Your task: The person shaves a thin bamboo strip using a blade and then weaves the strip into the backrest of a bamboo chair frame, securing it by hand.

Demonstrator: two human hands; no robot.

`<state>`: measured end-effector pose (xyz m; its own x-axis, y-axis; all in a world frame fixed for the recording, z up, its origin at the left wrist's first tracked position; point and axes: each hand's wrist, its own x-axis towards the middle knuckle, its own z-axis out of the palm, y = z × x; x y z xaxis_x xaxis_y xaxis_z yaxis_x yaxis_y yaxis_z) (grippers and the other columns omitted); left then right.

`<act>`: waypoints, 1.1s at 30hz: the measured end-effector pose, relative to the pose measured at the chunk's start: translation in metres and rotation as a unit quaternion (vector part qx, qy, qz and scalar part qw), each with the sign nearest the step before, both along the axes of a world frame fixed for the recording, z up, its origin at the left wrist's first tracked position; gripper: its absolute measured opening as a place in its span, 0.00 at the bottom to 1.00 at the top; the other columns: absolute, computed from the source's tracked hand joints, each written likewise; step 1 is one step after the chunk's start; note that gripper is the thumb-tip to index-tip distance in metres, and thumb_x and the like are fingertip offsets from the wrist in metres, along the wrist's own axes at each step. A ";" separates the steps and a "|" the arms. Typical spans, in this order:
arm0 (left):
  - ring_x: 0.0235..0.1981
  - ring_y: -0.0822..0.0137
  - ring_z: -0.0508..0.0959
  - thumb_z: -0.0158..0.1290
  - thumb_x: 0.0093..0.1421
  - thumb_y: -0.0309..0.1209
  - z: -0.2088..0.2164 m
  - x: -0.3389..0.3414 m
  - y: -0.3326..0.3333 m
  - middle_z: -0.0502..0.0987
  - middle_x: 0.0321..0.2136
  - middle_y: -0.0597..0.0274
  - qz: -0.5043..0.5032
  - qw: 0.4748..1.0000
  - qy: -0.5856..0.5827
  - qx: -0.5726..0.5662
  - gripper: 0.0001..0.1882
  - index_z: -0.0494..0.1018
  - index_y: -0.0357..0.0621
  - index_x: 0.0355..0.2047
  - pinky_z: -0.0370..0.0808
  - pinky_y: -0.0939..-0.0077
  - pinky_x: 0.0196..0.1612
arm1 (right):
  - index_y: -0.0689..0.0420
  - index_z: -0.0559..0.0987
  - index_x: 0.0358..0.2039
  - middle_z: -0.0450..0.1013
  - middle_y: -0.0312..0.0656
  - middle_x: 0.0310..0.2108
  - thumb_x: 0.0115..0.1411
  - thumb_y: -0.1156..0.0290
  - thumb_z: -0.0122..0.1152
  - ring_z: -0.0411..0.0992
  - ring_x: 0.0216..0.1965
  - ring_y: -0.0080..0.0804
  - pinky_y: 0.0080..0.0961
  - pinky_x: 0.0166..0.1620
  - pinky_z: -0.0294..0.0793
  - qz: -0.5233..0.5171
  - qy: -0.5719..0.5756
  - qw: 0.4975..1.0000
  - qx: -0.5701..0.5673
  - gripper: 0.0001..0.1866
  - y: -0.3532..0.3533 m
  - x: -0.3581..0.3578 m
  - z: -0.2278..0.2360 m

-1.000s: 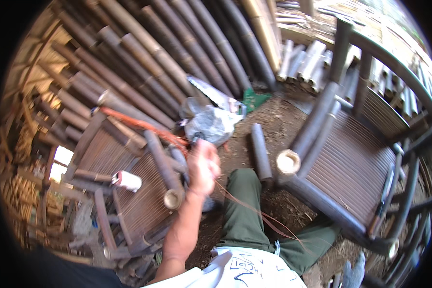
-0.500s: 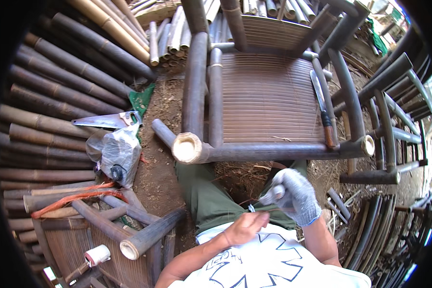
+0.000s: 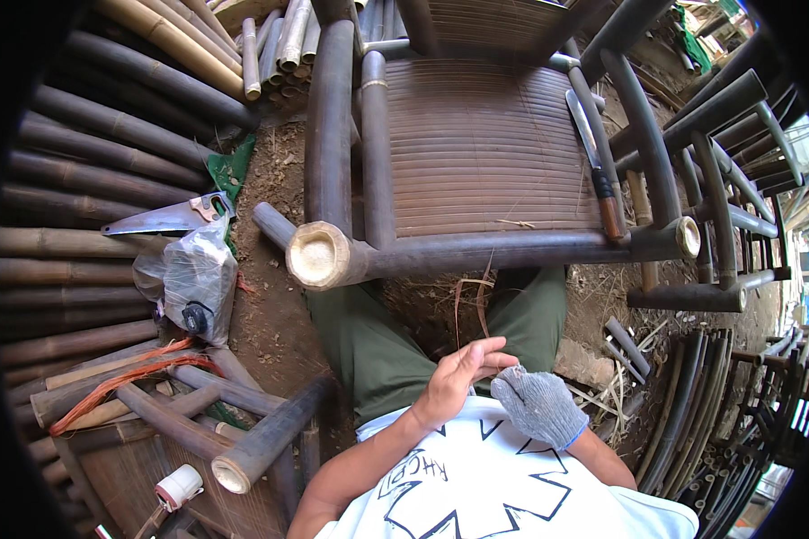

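My bare left hand is in front of my shirt, its fingers pointing right and its thumb pressed against them. A thin reddish-brown strip loops up from the fingers above my lap. My right hand, in a grey knit glove, is closed with its fingertips against the left fingers; the strip's end between them is mostly hidden. Beyond my knees stands a dark bamboo chair with a slatted seat. A long knife with a wooden handle lies along the seat's right side.
At left, a handsaw and a plastic bag rest on stacked bamboo poles. A bamboo frame with orange cord and a white cup stands at lower left. More bamboo frames and poles are at right.
My gloved right hand has come down and closed in against the left hand. The strip now loops above the hands. The view has shifted, moving the chair up and left in the picture.
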<state>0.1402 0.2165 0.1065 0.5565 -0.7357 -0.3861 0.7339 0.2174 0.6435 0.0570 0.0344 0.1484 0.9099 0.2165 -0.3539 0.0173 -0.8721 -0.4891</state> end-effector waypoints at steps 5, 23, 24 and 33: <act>0.30 0.71 0.77 0.36 0.77 0.48 -0.029 0.006 -0.019 0.72 0.28 0.66 0.141 0.979 0.127 -0.072 0.23 0.70 0.39 0.49 0.79 0.70 0.42 | 0.53 0.78 0.37 0.78 0.47 0.31 0.66 0.57 0.54 0.79 0.30 0.48 0.45 0.31 0.77 -0.011 0.072 0.997 0.005 0.13 -0.023 -0.028 0.012; 0.17 0.80 0.61 0.40 0.76 0.48 -0.019 0.033 -0.014 0.61 0.20 0.73 0.205 0.974 0.087 -0.033 0.19 0.67 0.48 0.34 0.65 0.81 0.22 | 0.57 0.85 0.37 0.80 0.55 0.41 0.62 0.50 0.51 0.77 0.44 0.57 0.48 0.47 0.76 -0.133 0.431 0.887 -0.102 0.24 -0.145 -0.146 -0.072; 0.17 0.80 0.61 0.40 0.76 0.48 -0.019 0.034 -0.013 0.61 0.20 0.73 0.196 0.977 0.074 -0.030 0.19 0.67 0.48 0.34 0.65 0.81 0.22 | 0.57 0.85 0.35 0.79 0.57 0.39 0.62 0.49 0.50 0.77 0.43 0.59 0.49 0.48 0.75 -0.162 0.442 0.879 -0.074 0.25 -0.147 -0.148 -0.073; 0.17 0.83 0.55 0.40 0.76 0.47 -0.005 0.012 -0.015 0.58 0.19 0.74 -0.035 0.999 -0.037 0.006 0.20 0.67 0.45 0.33 0.57 0.86 0.20 | 0.59 0.73 0.61 0.68 0.56 0.61 0.59 0.59 0.66 0.66 0.63 0.55 0.43 0.65 0.66 -0.277 -0.069 0.956 0.063 0.31 -0.056 -0.046 0.015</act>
<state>0.1520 0.2014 0.1014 0.5315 -0.7688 -0.3555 0.6974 0.1590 0.6988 0.0109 -0.0220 0.1630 0.9336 -0.2793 -0.2246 -0.3581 -0.7000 -0.6179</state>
